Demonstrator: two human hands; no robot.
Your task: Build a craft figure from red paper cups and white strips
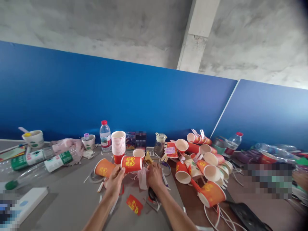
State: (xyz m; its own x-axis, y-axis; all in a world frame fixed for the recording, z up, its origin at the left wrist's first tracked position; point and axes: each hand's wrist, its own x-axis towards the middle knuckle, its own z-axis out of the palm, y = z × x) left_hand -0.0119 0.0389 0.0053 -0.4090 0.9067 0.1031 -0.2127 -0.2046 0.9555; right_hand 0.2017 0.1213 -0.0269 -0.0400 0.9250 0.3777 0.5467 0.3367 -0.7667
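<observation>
My left hand [115,180] is closed round a red paper cup [131,163] with yellow lettering, tipped on its side above the table. Beside it, my right hand [154,175] is bent down with its fingers curled; what they hold, if anything, is hidden. Black-handled scissors [151,194] lie under the right wrist. A whitish translucent piece [142,179] is between the two hands. Behind the held cup stands a tall stack of paper cups [118,142], and an orange-red cup [103,168] lies to its left. A red cut piece of cup [134,204] rests on the table in front.
On the right is a heap of red paper cups [211,172], some with cut paper parts. White cable loops [218,218] lie nearby. Large plastic bottles [51,164] lie at left; a red-capped water bottle [105,136] stands before the blue partition [115,93].
</observation>
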